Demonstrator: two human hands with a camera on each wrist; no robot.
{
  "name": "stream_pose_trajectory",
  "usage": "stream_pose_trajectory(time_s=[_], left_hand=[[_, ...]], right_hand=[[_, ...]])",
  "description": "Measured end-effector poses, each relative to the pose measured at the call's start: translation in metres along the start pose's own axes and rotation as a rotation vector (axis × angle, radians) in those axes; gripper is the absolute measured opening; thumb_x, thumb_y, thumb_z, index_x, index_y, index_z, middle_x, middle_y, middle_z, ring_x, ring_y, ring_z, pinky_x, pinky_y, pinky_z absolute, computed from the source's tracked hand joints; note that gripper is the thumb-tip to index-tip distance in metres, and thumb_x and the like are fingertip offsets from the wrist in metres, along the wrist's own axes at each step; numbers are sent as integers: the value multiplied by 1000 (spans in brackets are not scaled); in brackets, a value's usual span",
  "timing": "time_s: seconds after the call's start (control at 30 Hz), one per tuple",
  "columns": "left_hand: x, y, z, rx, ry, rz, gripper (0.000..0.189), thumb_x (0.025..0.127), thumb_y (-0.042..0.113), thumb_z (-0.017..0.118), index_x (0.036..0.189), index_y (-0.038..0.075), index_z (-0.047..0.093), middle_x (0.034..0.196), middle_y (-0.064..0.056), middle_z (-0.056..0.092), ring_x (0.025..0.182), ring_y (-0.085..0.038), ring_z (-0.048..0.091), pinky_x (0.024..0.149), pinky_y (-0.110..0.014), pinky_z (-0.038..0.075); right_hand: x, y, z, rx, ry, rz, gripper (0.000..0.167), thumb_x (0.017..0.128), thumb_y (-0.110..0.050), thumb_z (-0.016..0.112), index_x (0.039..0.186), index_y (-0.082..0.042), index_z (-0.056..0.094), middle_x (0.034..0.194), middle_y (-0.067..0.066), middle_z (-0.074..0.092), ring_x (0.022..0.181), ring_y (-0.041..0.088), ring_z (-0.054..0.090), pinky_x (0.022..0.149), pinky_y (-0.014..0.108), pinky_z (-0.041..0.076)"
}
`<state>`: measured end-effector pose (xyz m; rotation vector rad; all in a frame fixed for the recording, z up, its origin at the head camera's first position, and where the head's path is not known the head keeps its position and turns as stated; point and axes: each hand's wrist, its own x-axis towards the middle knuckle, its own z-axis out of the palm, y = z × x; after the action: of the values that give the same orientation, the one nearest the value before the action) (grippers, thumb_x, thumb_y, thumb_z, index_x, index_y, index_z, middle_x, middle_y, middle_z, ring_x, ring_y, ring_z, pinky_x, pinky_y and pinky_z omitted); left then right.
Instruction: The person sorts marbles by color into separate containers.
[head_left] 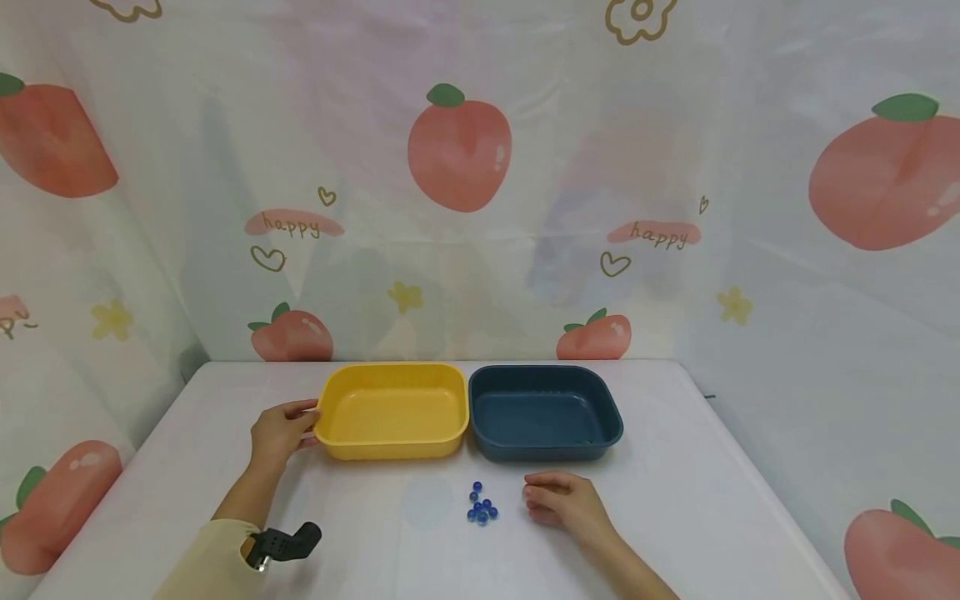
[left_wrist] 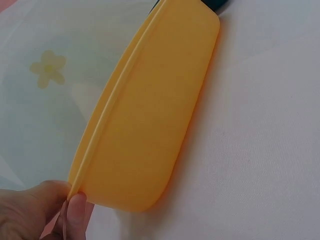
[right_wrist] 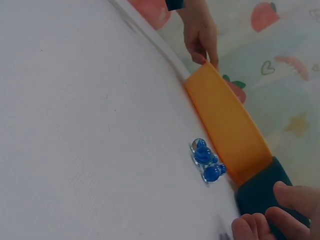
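Note:
My left hand (head_left: 283, 429) pinches the rim of a yellow plastic bin (head_left: 397, 446) at its left end, as the left wrist view also shows at the rim (left_wrist: 75, 185). Right beside that bin stands a dark blue bin (head_left: 543, 452), its left side against the yellow one. In front of the two bins, a small cluster of blue glass marbles (head_left: 482, 506) lies on the table. To the right of the marbles hovers my right hand (head_left: 566, 504), fingers loosely bent and holding nothing. The right wrist view shows its fingers (right_wrist: 295, 197) apart from the marbles (right_wrist: 205, 157).
A white cloth covers the table (head_left: 360, 533). A curtain (head_left: 480, 275) printed with peaches, hearts and flowers rises behind the bins and along both sides. On my left wrist sits a black strap with a small device (head_left: 288, 544).

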<state>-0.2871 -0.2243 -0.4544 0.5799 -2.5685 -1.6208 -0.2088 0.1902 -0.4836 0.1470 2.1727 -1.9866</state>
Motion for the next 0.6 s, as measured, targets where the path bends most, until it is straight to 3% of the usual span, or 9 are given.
stream_pose_trajectory(time_s=[0.33,0.6], left_hand=[[-2,2,0,4,-4,-18,41,98,17,61,133,-3,57,124,-28,60,90,-24,67,64,-20,58],[-1,1,0,0,0,-20,41,97,17,62,133,-3,58,124,-28,60,89,-23,68,64,-21,58]], right_hand=[[-1,1,14,-61,-98,1,41,84,-11,77,115,13,64,100,14,73,82,16,71,77,35,60],[-2,3,24,-149,-103,-49,38,80,-8,81,110,10,68,105,20,73,84,16,71,74,32,61]])
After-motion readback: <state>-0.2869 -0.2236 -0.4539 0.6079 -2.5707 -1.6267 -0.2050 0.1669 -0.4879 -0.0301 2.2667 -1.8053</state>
